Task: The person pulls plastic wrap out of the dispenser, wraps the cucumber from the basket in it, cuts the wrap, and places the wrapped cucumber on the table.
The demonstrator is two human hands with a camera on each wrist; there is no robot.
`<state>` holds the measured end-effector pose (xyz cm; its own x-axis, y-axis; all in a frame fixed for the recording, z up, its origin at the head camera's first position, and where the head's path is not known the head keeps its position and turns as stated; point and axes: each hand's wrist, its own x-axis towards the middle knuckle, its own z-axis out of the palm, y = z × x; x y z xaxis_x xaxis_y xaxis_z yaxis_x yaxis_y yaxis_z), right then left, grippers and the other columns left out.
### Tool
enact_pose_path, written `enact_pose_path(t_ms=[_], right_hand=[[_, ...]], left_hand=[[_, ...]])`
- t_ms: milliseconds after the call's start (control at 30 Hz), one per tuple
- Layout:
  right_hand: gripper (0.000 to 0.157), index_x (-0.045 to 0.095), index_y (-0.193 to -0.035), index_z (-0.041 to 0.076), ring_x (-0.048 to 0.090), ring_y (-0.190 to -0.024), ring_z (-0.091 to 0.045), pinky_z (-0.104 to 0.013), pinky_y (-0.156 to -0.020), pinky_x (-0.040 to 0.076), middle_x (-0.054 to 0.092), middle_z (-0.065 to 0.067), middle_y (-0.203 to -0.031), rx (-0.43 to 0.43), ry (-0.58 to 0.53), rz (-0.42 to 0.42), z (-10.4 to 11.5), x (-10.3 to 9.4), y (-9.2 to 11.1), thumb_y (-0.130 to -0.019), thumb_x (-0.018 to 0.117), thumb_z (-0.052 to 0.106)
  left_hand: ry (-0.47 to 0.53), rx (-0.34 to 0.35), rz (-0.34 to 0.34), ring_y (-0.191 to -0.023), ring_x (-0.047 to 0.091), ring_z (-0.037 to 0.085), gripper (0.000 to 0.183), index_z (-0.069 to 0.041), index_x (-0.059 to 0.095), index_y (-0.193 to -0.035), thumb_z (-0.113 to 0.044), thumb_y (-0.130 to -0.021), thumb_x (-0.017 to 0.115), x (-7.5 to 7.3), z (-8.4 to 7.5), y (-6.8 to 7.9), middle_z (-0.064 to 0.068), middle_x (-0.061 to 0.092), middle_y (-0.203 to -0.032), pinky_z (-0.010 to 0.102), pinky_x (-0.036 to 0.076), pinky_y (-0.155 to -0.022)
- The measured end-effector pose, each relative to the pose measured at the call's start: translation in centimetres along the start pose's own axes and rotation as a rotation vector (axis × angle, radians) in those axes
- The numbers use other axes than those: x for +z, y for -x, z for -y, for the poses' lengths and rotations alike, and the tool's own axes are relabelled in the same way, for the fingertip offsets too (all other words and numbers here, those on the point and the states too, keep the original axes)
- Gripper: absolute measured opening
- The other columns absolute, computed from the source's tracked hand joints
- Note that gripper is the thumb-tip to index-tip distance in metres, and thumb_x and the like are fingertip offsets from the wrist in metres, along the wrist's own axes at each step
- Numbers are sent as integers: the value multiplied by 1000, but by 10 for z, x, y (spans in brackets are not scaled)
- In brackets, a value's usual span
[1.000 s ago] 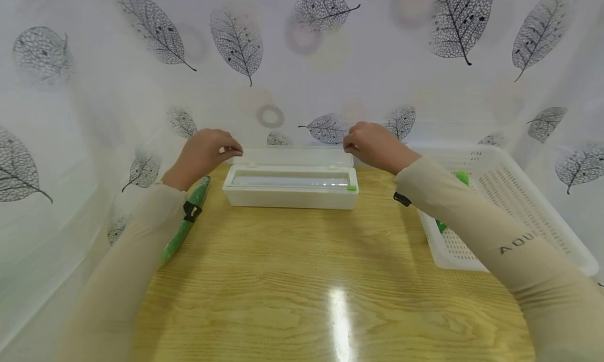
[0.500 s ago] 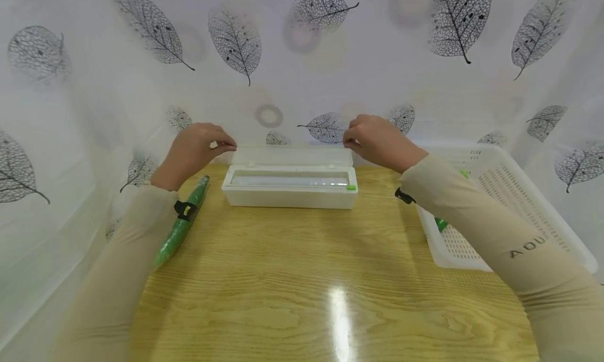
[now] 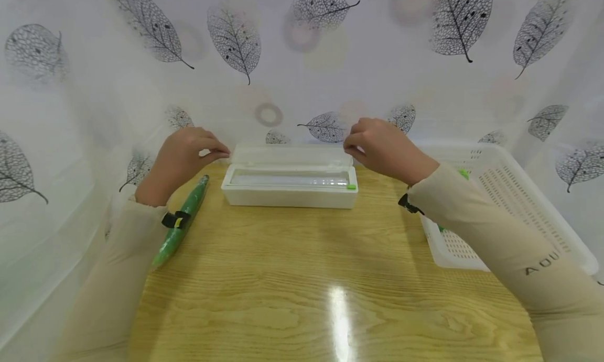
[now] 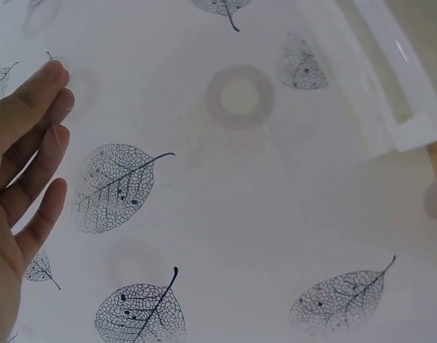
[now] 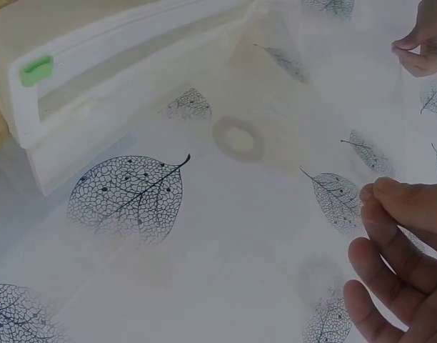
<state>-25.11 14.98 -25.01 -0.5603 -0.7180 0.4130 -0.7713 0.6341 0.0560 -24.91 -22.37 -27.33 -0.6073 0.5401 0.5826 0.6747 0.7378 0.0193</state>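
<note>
A white cling film dispenser point(image 3: 290, 198) stands at the back of the table, its translucent lid point(image 3: 292, 155) tipped up behind it. A roll point(image 3: 288, 181) lies inside, and a green slider point(image 3: 351, 187) sits at its right front corner. At the lid's left end, slightly outside it, my left hand point(image 3: 181, 155) pinches thumb against fingertips. By the lid's right end my right hand point(image 3: 384, 150) pinches likewise. The clear cling film between the fingertips barely shows against the pale backdrop. In both wrist views the other fingers are loosely bent.
A long green cucumber point(image 3: 174, 241) lies on the wooden table point(image 3: 283, 288) beside my left forearm. To the right, a white perforated basket point(image 3: 538, 194) holds something green point(image 3: 463, 173), partly hidden by my right sleeve. A leaf-patterned curtain point(image 3: 283, 63) surrounds the table's back and sides.
My left hand has shifted left, away from the dispenser's end. My right forearm has swung slightly right while its fingertips stay near the lid's right end. The dispenser stays put.
</note>
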Motion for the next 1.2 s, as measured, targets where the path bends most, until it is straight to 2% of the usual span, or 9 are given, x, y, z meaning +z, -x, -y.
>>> enact_pose_path(t_ms=[233,500,767,900,1067,1200], right_hand=[[6,73,-82,1,60,-71,-22,-34,-65,52,68,-9,-77,-58,14,-49,8,-5,6,-83,68,2],[2,73,-77,2,59,-67,-21,-33,-62,50,67,-8,-72,-121,25,-74,24,-8,17,-79,72,2],[4,73,-76,4,56,-64,-19,-31,-60,48,63,-6,-68,-216,75,-127,44,-1,36,-74,75,1],[5,70,-73,6,56,-65,-18,-31,-62,47,63,-4,-68,-274,96,-149,53,8,48,-74,74,3],[13,65,-67,8,58,-65,-17,-29,-62,48,63,-2,-67,-327,119,-141,64,19,60,-72,75,2],[16,62,-67,9,53,-63,-14,-26,-60,45,60,0,-66,-365,151,-77,73,30,71,-72,76,2]], left_hand=[[21,25,-45,-70,64,24,10,-7,75,-82,-5,-72,77,-8,-10,9,8,72,-76,43,50,-76],[-3,80,-55,-66,63,22,18,-7,76,-84,-6,-67,80,-13,-21,26,6,71,-75,38,51,-65],[-8,185,-32,-62,59,14,19,-11,75,-76,-8,-59,85,-13,-34,47,0,69,-70,31,48,-59],[13,212,44,-60,56,8,19,-14,75,-74,-11,-58,85,-11,-42,59,-5,66,-67,27,47,-57],[35,168,200,-63,59,6,17,-18,75,-76,-12,-63,84,-5,-48,73,-8,67,-71,23,48,-57],[64,142,304,-65,61,7,16,-19,75,-77,-12,-66,83,3,-51,83,-9,69,-73,23,50,-59]])
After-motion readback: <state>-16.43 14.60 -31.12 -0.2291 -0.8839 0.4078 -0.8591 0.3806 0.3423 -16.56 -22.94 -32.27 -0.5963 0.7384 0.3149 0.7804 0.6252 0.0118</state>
